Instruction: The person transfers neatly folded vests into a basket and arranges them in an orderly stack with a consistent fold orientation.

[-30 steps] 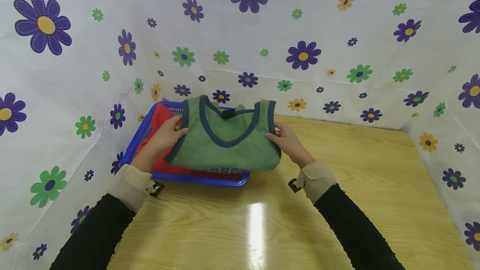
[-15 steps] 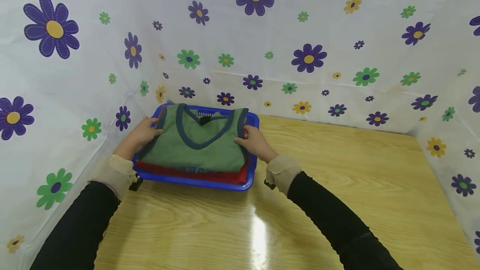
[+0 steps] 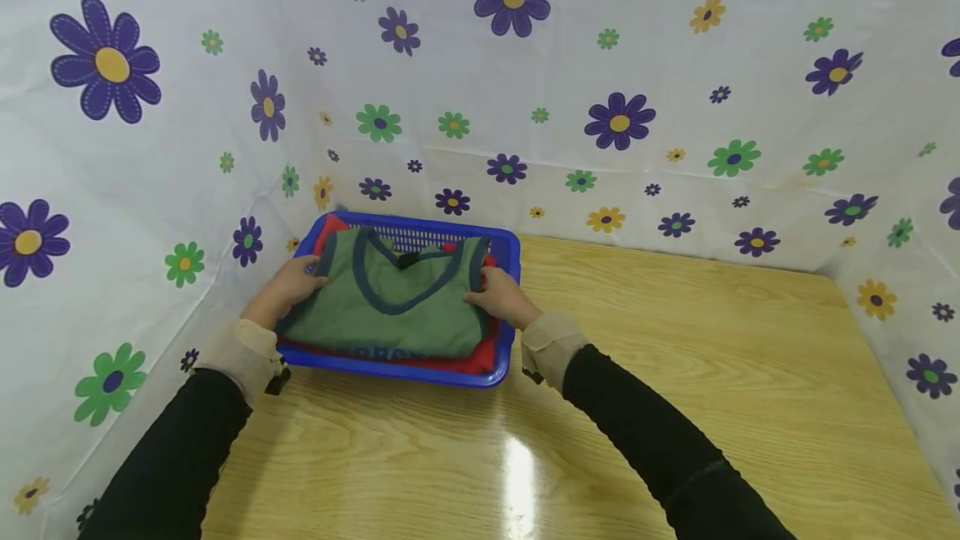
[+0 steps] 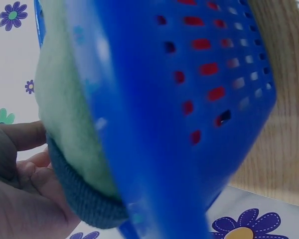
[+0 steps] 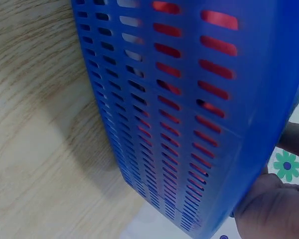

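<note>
A folded green sleeveless shirt (image 3: pixel 405 319) with dark blue trim lies over red cloth (image 3: pixel 480 361) inside a blue plastic basket (image 3: pixel 431 371). My left hand (image 3: pixel 288 286) pinches the shirt's left armhole edge between thumb and fingers. At the opposite armhole, my right hand (image 3: pixel 502 298) pinches the trim by the basket's right rim. In the left wrist view, the green shirt (image 4: pixel 70 109) bulges beside the basket wall, with the left hand (image 4: pixel 35 184) at its ribbed trim. The right wrist view shows mostly the slotted basket side (image 5: pixel 164 119); part of the right hand (image 5: pixel 274 204) appears beyond the rim.
The basket stands on a wooden table (image 3: pixel 675 373), close to the left and back walls of flower-printed white sheeting (image 3: pixel 555 48). Bare wood stretches to the right and in front of it. Lettering at the shirt's lower edge is partly hidden.
Both hands have carried the green shirt leftward from over the basket's right side and lowered it into the basket onto the red cloth. Over the last half second it has sunk slightly.
</note>
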Tool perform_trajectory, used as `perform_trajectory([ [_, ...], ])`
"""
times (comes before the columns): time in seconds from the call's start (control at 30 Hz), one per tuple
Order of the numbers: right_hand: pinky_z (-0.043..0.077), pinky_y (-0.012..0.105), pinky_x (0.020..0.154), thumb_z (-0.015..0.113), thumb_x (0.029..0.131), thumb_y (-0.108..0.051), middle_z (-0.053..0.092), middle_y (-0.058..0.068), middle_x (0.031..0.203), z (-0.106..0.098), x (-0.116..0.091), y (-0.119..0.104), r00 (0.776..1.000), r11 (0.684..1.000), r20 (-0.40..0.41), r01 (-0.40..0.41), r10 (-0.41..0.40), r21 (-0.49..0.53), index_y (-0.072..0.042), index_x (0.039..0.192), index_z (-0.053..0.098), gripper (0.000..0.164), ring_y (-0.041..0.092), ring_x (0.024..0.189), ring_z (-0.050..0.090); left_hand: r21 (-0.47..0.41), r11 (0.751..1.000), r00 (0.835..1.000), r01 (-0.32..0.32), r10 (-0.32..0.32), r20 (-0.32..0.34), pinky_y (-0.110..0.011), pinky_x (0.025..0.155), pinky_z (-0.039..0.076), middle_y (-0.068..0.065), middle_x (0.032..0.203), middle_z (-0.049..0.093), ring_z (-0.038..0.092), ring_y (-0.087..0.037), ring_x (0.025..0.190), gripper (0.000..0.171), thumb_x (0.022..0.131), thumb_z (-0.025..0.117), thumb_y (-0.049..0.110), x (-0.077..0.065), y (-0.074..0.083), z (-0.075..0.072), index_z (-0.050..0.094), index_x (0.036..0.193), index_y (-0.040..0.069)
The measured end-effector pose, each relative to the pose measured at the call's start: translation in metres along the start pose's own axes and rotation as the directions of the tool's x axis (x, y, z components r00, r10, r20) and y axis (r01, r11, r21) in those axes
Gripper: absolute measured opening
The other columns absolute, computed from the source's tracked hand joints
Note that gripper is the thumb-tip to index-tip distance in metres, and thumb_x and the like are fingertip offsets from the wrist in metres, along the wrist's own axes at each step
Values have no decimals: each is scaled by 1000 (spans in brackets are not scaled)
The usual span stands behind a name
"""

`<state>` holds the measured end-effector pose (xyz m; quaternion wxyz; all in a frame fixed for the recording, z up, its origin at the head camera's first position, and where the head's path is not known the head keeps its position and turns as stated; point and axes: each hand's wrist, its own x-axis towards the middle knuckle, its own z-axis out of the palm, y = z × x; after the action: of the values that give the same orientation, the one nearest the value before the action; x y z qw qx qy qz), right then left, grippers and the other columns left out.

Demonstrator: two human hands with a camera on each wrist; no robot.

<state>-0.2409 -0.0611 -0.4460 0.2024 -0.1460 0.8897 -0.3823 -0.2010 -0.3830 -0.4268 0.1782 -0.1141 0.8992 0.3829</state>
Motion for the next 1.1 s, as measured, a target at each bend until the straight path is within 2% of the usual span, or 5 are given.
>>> perform_trajectory([
  [0.53, 42, 39, 104, 60, 90, -18, 45, 27, 139, -6, -16, -2, 998, 981, 46, 43, -35, -188, 11, 142, 26, 68, 32, 127, 48, 188, 971, 971, -147, 178, -160, -61, 105, 28, -40, 139, 30, 31, -54, 127, 64, 92, 48, 11, -11, 8, 21, 17, 145, -9],
  [0.63, 38, 42, 107, 57, 93, -19, 38, 28, 143, -5, -32, 3, 985, 944, 30, 169, -168, -282, 6, 147, 18, 71, 35, 131, 43, 392, 882, 868, -263, 394, -303, -62, 101, 32, -36, 132, 44, 40, -53, 121, 56, 90, 53, 10, -35, 20, 48, 34, 142, -2],
  [0.8, 38, 44, 107, 56, 93, -14, 45, 22, 138, -7, -62, 19, 904, 842, 25, 406, -426, -356, 0, 136, 45, 47, 35, 131, 42, 618, 623, 574, -479, 755, -316, -55, 94, 43, -20, 115, 61, 54, -39, 110, 33, 86, 64, 15, -66, 34, 117, 64, 118, 6],
  [0.87, 35, 45, 109, 55, 93, -13, 45, 20, 139, -9, -73, 28, 886, 836, 9, 441, -464, -328, -1, 131, 51, 39, 36, 135, 37, 664, 538, 499, -520, 822, -275, -51, 93, 44, -16, 111, 62, 55, -35, 106, 29, 86, 65, 21, -70, 34, 141, 67, 112, 8],
  [1.1, 36, 51, 107, 54, 93, -6, 53, 18, 134, -11, -98, 61, 864, 877, -165, 453, -477, -161, -3, 125, 58, 32, 36, 132, 42, 691, 531, 438, -490, 835, -331, -48, 93, 43, -14, 107, 63, 55, -32, 103, 38, 99, 40, 35, -62, 21, 178, 68, 110, 11],
])
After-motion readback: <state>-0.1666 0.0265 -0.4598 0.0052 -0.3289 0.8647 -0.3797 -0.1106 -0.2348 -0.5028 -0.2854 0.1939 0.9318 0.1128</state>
